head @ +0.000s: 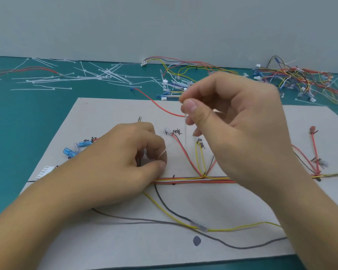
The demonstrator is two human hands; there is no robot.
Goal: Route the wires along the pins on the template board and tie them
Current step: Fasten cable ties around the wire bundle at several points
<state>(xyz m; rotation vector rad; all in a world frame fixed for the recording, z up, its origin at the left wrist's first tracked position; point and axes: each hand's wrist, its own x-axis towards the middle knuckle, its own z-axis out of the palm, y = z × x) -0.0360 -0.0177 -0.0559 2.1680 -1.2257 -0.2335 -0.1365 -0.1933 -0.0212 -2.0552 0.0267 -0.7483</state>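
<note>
Your right hand [232,114] hangs above the template board [125,240], thumb and forefinger pinched on the top of a thin white cable tie [185,131] that drops toward the board. Your left hand [129,158] rests on the board, fingers curled, pinching a short white strip [162,153] just above the left end of the wire bundle [193,179], which runs across the board's middle. Bare board lies toward the near edge, crossed by loose leads [137,220]. Beyond the far edge, spare ties [86,76] and a heap of harnesses [300,78] crowd the green mat [27,117].
</note>
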